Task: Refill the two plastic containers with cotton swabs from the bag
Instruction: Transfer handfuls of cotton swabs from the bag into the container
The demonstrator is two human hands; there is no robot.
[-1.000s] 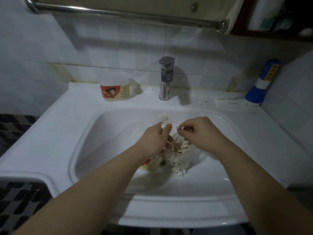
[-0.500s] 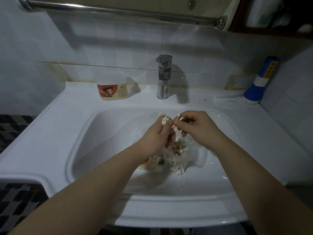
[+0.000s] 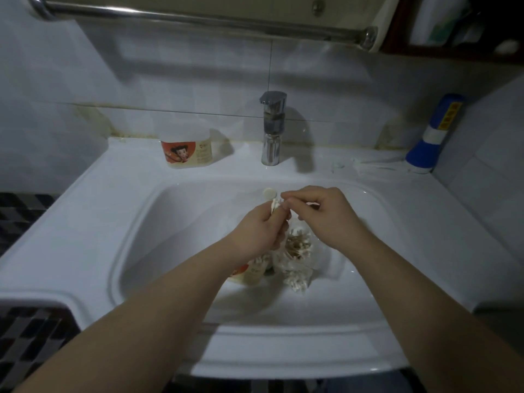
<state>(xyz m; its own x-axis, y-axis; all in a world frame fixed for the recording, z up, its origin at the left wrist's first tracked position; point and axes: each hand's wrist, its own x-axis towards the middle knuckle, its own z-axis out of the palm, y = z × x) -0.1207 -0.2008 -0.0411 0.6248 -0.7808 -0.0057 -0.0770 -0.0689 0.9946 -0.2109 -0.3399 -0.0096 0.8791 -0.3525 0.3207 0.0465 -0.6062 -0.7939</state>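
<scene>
Head view: left hand (image 3: pixel 259 232), right hand (image 3: pixel 326 217), both tight on cotton swabs (image 3: pixel 275 205); container (image 3: pixel 185 150) writing illegible.

Chrome faucet (image 3: pixel 271 129) behind sink (image 3: pixel 85 222); blue-white cylinder (image 3: pixel 433 134) far right.

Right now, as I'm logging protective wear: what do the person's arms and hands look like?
The left forearm and right forearm are bare to the frame's edge: no sleeves show. The left hand and right hand wear no gloves, and no watch or bracelet shows at either wrist. The fingers are too blurred to check for rings.
</scene>
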